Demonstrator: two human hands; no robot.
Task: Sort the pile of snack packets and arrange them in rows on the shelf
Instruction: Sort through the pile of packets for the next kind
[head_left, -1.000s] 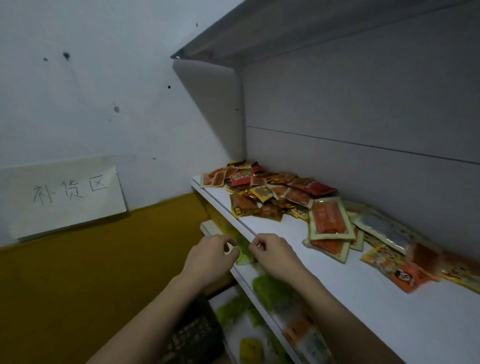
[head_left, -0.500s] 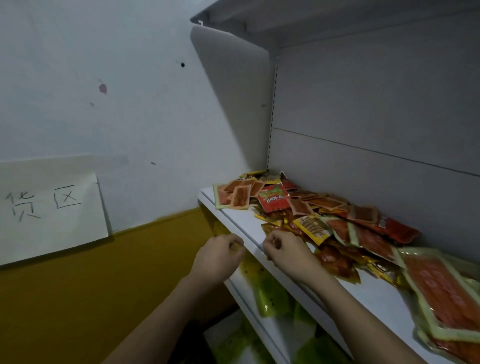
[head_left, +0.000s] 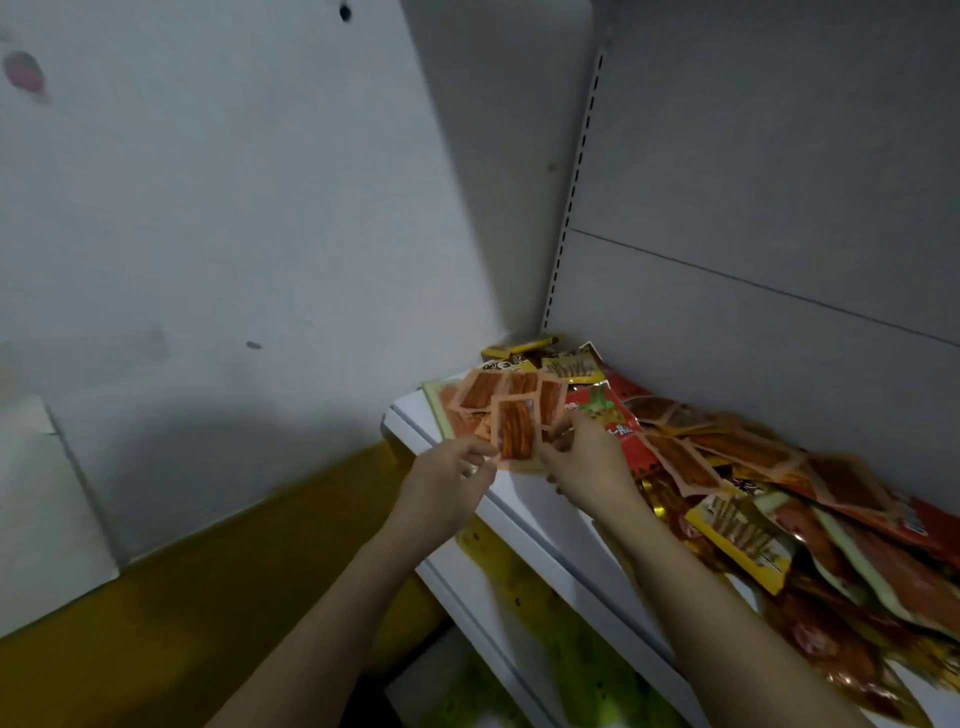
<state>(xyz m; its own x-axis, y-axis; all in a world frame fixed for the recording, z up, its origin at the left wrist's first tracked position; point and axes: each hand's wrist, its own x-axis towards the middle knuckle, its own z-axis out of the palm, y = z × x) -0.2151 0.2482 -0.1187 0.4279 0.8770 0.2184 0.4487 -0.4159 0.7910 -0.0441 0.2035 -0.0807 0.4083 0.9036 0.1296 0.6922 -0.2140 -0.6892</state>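
A pile of snack packets (head_left: 737, 483) in red, orange and yellow covers the white shelf (head_left: 524, 499) from its left end to the right edge of view. Near the shelf's left end, a small pink-edged packet of orange strips (head_left: 517, 434) stands up between my two hands. My left hand (head_left: 449, 483) pinches its lower left edge. My right hand (head_left: 587, 462) holds its right side, fingers curled, resting over a red packet (head_left: 605, 415). Several more pink-edged strip packets (head_left: 498, 387) lie just behind.
A grey side panel and back panel close the shelf's left and rear. Below is a lower shelf (head_left: 467, 597) with green and yellow packets. A white wall with a yellow lower band lies to the left, with a paper sheet (head_left: 36, 519) on it.
The view has swung left and closer to the shelf's left end. Both hands moved up from the front edge and now hold an orange strip packet between them.
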